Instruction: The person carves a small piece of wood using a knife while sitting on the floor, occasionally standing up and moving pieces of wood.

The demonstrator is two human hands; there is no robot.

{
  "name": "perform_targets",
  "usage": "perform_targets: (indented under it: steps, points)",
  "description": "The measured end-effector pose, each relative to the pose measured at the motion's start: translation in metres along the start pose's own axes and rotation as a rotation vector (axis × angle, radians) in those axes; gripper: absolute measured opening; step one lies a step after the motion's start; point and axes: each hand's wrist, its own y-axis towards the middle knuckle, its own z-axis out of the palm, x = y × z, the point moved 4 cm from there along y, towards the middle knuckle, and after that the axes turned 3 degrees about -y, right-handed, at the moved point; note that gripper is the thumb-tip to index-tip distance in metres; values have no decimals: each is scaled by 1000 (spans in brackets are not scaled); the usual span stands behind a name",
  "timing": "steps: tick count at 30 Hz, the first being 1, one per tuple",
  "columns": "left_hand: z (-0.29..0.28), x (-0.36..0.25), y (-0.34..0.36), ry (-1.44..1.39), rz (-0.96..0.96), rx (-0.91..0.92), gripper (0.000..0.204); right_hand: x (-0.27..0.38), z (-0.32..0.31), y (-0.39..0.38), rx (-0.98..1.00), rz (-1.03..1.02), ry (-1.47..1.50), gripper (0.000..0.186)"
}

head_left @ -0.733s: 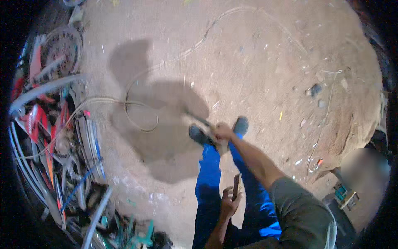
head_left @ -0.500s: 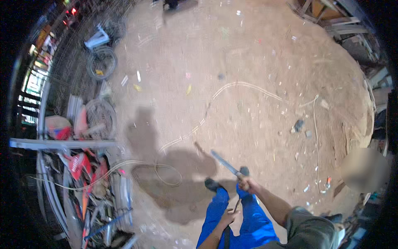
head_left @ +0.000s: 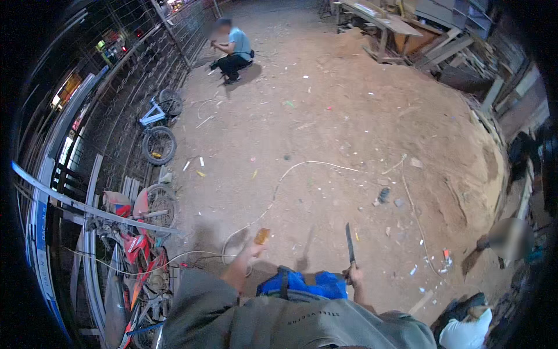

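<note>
My right hand (head_left: 353, 274) is closed round the handle of a long knife (head_left: 350, 241). Its straight, dark blade stands away from me over the dirt ground. On the other side, my left hand (head_left: 252, 251) grips a small, flat, yellow-brown piece (head_left: 262, 235) whose kind I cannot make out. The two hands are well apart, with my blue trousers (head_left: 308, 284) between them. A pale rope or hose (head_left: 279, 185) lies on the ground beyond both hands.
At the left, a red motorcycle (head_left: 136, 247) and a bicycle (head_left: 158, 136) stand by a wire fence (head_left: 131, 70). A person (head_left: 235, 49) squats at the far left. Wooden table (head_left: 386, 22) and stacked boards (head_left: 444, 52) fill the far right. Another person (head_left: 468, 326) is near right.
My view has lifted, bringing the squatting person fully into sight. My hands have spread apart; the left one has moved out to the left and now shows the yellow-brown piece. The knife points straighter ahead.
</note>
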Motion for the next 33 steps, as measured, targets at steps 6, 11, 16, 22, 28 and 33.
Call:
perform_targets:
  steps: [6, 11, 16, 22, 28, 33]
  points:
    - [50, -91, -41, 429, -167, 123, 28, -150, -94, -54, 155, 178, 427, 46]
    - [208, -136, -18, 194, -241, 312, 36, -360, -201, -20, -42, 627, 339, 21]
    - [268, -242, 16, 283, -214, 354, 47, -350, -223, -75, -444, 706, 829, 25]
    - [398, -362, 48, 511, -50, 571, 60, -311, -177, -133, -544, 572, 919, 30]
    - [526, -460, 70, 749, 115, 888, 63, -193, -87, -129, -490, 589, 930, 37]
    - [589, -528, 136, 783, 159, 949, 64, -147, -118, -102, -552, 614, 961, 35]
